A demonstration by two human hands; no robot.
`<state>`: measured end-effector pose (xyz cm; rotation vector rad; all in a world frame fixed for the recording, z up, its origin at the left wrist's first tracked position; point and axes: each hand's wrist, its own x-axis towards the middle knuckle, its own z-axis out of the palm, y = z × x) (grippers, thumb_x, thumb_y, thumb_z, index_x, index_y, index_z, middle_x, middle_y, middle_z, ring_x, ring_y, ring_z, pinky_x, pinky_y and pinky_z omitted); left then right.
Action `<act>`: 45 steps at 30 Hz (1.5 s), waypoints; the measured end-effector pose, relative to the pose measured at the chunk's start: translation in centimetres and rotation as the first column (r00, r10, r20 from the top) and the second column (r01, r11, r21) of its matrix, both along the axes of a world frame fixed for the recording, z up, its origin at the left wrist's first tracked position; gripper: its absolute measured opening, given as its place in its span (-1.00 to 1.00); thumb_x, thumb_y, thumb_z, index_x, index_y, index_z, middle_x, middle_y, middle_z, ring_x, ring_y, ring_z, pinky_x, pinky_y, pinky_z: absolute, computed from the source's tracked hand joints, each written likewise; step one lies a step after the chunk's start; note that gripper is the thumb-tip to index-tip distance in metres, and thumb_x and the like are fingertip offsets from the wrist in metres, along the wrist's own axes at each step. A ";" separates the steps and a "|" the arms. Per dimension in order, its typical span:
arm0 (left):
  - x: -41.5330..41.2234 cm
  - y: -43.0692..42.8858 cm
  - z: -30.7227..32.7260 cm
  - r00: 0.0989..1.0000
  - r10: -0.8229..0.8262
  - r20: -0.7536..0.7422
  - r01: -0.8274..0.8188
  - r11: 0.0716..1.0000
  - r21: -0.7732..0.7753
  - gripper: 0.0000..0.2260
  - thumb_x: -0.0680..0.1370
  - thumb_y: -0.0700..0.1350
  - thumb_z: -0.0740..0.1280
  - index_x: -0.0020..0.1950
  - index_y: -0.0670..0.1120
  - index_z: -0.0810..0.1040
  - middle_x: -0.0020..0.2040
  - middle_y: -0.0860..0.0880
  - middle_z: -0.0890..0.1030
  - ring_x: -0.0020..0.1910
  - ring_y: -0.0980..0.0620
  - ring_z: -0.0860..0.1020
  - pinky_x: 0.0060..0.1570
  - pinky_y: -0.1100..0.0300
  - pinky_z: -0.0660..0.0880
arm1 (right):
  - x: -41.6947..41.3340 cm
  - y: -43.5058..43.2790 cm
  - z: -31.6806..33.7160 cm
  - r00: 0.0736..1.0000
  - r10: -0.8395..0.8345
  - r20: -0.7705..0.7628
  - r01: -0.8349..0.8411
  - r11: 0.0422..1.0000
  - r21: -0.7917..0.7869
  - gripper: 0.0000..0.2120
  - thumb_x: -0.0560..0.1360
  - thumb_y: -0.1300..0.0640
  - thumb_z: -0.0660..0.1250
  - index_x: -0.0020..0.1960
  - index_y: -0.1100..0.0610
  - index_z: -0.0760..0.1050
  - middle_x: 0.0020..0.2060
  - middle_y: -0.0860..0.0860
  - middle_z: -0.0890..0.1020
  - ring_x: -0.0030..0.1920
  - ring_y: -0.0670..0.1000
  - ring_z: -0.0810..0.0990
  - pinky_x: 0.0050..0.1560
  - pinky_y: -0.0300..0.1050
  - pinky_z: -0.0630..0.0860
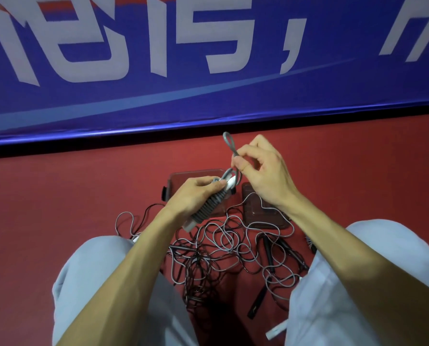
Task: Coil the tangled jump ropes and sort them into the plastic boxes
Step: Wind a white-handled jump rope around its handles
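Trousers [353, 313], left hand [196, 196], right hand [264, 176] holding jump rope [209, 207], white-lettered banner [208, 101]

Red floor [58, 196] with a grey-and-black tangle of jump ropes [221, 242] beside two clear plastic boxes [254, 218].

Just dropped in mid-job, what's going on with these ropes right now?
A person sits on the red floor, working on one grey rope. The left hand grips its grey handle, and the right hand pinches a loop of the same rope just above it. A tangle of grey and black rope lies between the knees, with black handles at its right. A box and a second box sit beyond the hands; no coiled rope shows in either.
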<state>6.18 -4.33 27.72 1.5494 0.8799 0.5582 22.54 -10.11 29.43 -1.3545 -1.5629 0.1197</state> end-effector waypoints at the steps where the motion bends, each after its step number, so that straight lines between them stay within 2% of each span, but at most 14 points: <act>1: 0.1 0.0 0.0 1.000 0.002 0.001 -0.002 1.000 -0.015 -0.85 0.58 -0.07 0.35 -0.12 0.01 0.69 -0.35 0.05 0.61 -0.35 0.06 0.50 -0.30 0.20 0.43 | 0.0 0.0 0.1 1.000 0.007 -0.026 -0.007 1.000 0.014 -0.86 0.52 0.18 0.30 -0.16 0.20 0.59 -0.21 -0.08 0.42 -0.24 -0.17 0.43 -0.17 -0.34 0.37; 3: 0.2 -0.1 0.1 0.999 0.016 0.048 -0.013 0.998 -0.066 -0.87 0.59 -0.11 0.33 -0.08 -0.04 0.67 -0.38 0.05 0.61 -0.42 0.11 0.50 -0.39 0.27 0.44 | -0.1 0.1 0.3 0.974 0.093 -0.208 -0.096 0.995 -0.002 -0.84 0.56 0.25 0.23 -0.07 0.27 0.57 -0.13 0.00 0.52 -0.22 -0.08 0.56 -0.11 -0.26 0.51; 5: 0.3 -0.2 0.2 0.997 0.025 0.073 -0.019 0.996 -0.085 -0.87 0.60 -0.12 0.31 -0.07 -0.06 0.65 -0.39 0.06 0.61 -0.45 0.14 0.50 -0.43 0.32 0.44 | -0.4 0.1 0.6 0.925 0.145 -0.350 -0.155 0.988 0.000 -0.78 0.60 0.31 0.15 0.09 0.15 0.55 -0.19 0.03 0.61 -0.31 -0.02 0.58 -0.19 -0.12 0.56; 9: 0.5 -0.6 0.1 0.994 0.054 0.096 -0.037 0.985 -0.168 -0.88 0.60 -0.09 0.32 0.00 -0.07 0.65 -0.35 0.00 0.61 -0.43 0.07 0.53 -0.45 0.28 0.49 | -0.4 0.4 0.6 0.914 0.170 -0.369 -0.172 0.985 0.028 -0.59 0.60 0.31 0.11 0.22 -0.15 0.47 -0.27 -0.06 0.53 -0.39 -0.06 0.43 -0.32 -0.23 0.42; 13: 0.7 -0.8 0.6 0.973 0.152 0.174 -0.061 0.895 -0.442 -0.85 0.60 0.00 0.31 0.07 -0.04 0.57 -0.40 -0.05 0.61 -0.48 0.03 0.57 -0.49 0.20 0.52 | 0.0 0.6 0.4 0.876 0.195 -0.441 -0.226 0.974 -0.018 -0.72 0.60 0.09 0.11 0.15 -0.05 0.56 -0.29 -0.05 0.50 -0.37 -0.06 0.42 -0.28 -0.12 0.42; 16: 0.7 -0.7 0.7 0.949 0.208 0.237 -0.069 0.870 -0.488 -0.85 0.61 0.01 0.28 0.03 -0.02 0.59 -0.40 -0.03 0.60 -0.47 0.04 0.60 -0.49 0.20 0.52 | 0.1 0.7 0.3 0.919 0.109 -0.380 -0.134 0.990 -0.039 -0.77 0.60 0.14 0.19 0.04 0.20 0.60 -0.36 -0.06 0.53 -0.42 -0.08 0.45 -0.29 -0.07 0.46; 18: 0.6 -0.7 0.7 0.948 0.218 0.231 -0.086 0.878 -0.471 -0.86 0.61 0.00 0.27 0.00 -0.01 0.60 -0.40 -0.01 0.61 -0.48 0.05 0.60 -0.48 0.19 0.53 | 0.1 0.7 0.3 0.940 0.062 -0.335 -0.083 0.995 -0.047 -0.87 0.56 0.22 0.29 0.02 0.13 0.62 -0.36 -0.09 0.59 -0.39 -0.12 0.51 -0.25 -0.10 0.51; 22: 0.6 -0.7 0.4 0.953 0.236 0.192 -0.128 0.884 -0.450 -0.83 0.61 0.00 0.28 -0.03 -0.04 0.62 -0.39 -0.05 0.62 -0.47 0.03 0.61 -0.49 0.20 0.54 | 0.2 0.7 -0.2 0.983 -0.059 -0.172 0.046 0.996 -0.082 -0.87 0.44 0.16 0.45 -0.01 0.08 0.68 -0.27 -0.11 0.67 -0.28 -0.11 0.60 -0.14 -0.16 0.56; 28: 0.6 -0.4 0.8 0.950 0.255 0.180 -0.148 0.877 -0.457 -0.72 0.59 0.07 0.28 -0.05 -0.12 0.60 -0.39 -0.05 0.58 -0.52 0.04 0.57 -0.53 0.26 0.49 | 0.2 0.8 -1.2 0.983 -0.165 0.085 0.161 0.986 0.043 -0.85 0.39 0.15 0.52 -0.06 0.16 0.70 -0.28 0.01 0.70 -0.33 -0.08 0.59 -0.20 -0.23 0.51; 32: 0.5 -0.3 1.1 0.942 0.269 0.201 -0.146 0.867 -0.477 -0.67 0.60 0.14 0.23 -0.04 -0.09 0.61 -0.41 -0.03 0.59 -0.51 0.04 0.58 -0.51 0.28 0.49 | -0.1 0.8 -1.4 0.978 -0.157 0.140 0.137 0.980 0.143 -0.84 0.39 0.15 0.52 -0.06 0.18 0.70 -0.32 0.04 0.68 -0.35 -0.06 0.57 -0.26 -0.25 0.47; 35: 0.5 -0.4 1.0 0.950 0.244 0.196 -0.131 0.879 -0.458 -0.66 0.54 0.14 0.32 0.09 -0.11 0.63 -0.35 -0.05 0.60 -0.46 0.02 0.60 -0.47 0.23 0.52 | -0.3 0.7 -1.3 0.977 -0.134 0.165 0.101 0.976 0.194 -0.85 0.42 0.16 0.49 -0.03 0.19 0.69 -0.33 0.04 0.65 -0.36 -0.03 0.56 -0.28 -0.20 0.47; 38: 0.7 -0.7 0.7 0.958 0.219 0.183 -0.117 0.886 -0.448 -0.68 0.51 0.14 0.37 0.05 -0.10 0.62 -0.34 -0.06 0.61 -0.43 0.03 0.59 -0.39 0.18 0.53 | -0.2 0.7 -1.4 0.971 -0.137 0.195 0.096 0.974 0.203 -0.86 0.43 0.18 0.48 -0.04 0.20 0.69 -0.32 0.04 0.65 -0.35 -0.08 0.52 -0.27 -0.18 0.46; 42: 0.6 -0.5 0.6 0.959 0.210 0.190 -0.119 0.908 -0.402 -0.63 0.47 0.14 0.41 0.08 -0.12 0.67 -0.29 -0.05 0.64 -0.39 0.05 0.60 -0.30 0.16 0.54 | 0.0 0.6 -1.7 0.963 -0.161 0.217 0.114 0.970 0.214 -0.85 0.41 0.19 0.50 -0.04 0.21 0.69 -0.28 0.05 0.69 -0.34 -0.03 0.58 -0.26 -0.15 0.50; 45: 0.5 -0.6 0.6 0.959 0.201 0.198 -0.130 0.937 -0.324 -0.69 0.50 0.09 0.42 0.09 -0.10 0.68 -0.26 -0.06 0.66 -0.39 0.07 0.60 -0.36 0.20 0.53 | 0.2 0.6 -1.9 0.951 -0.211 0.225 0.150 0.954 0.260 -0.86 0.40 0.17 0.50 -0.07 0.21 0.70 -0.26 0.04 0.71 -0.31 0.00 0.63 -0.27 -0.06 0.56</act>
